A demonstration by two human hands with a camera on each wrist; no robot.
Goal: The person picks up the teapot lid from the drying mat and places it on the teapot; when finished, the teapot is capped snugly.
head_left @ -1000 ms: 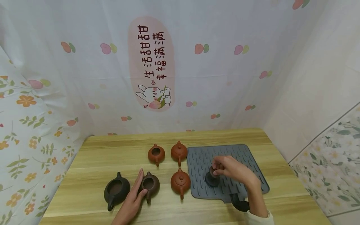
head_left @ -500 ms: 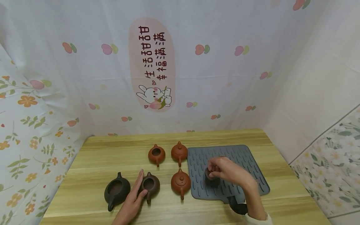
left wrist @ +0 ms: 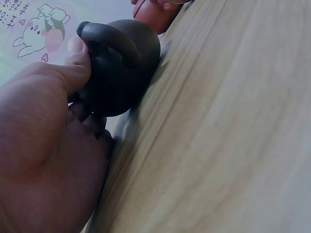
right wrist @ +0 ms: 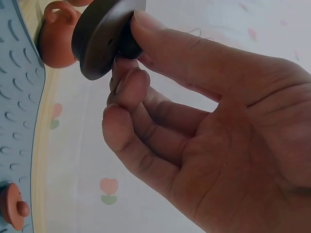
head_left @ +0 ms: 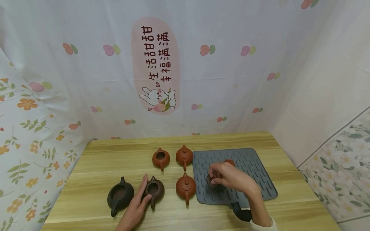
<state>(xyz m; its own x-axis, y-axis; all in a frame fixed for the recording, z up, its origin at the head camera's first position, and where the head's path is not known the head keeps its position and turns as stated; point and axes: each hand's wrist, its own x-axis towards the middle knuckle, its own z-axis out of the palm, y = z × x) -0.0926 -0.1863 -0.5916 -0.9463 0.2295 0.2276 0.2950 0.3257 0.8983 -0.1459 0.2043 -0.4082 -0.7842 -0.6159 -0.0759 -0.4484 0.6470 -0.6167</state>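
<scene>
My left hand (head_left: 136, 205) holds a small dark brown lidless teapot (head_left: 157, 189) on the table, thumb at the rim by the handle and fingers along the body's left side. In the left wrist view, its handle (left wrist: 114, 39) arches beside the thumb. Over the grey ridged mat (head_left: 202, 192), my right hand (head_left: 231, 176) pinches a dark brown teapot lid (right wrist: 104, 39) by its knob, tilted, a small vent hole showing. A dark lid (head_left: 221, 188) lies on the mat, mostly hidden below that hand. Behind the hand is an orange-brown lid (head_left: 229, 162).
A larger black lidless teapot (head_left: 119, 194) stands left of my left hand. Between hands and mat are two lidded orange-brown teapots (head_left: 185, 187) and one lidless orange-brown teapot (head_left: 160, 159). A patterned curtain (head_left: 219, 80) hangs behind the wooden table (head_left: 121, 157).
My right hand has moved left with the dark brown lid, and the orange-brown lid behind it has come into sight. The left hand and the teapots stay where they were.
</scene>
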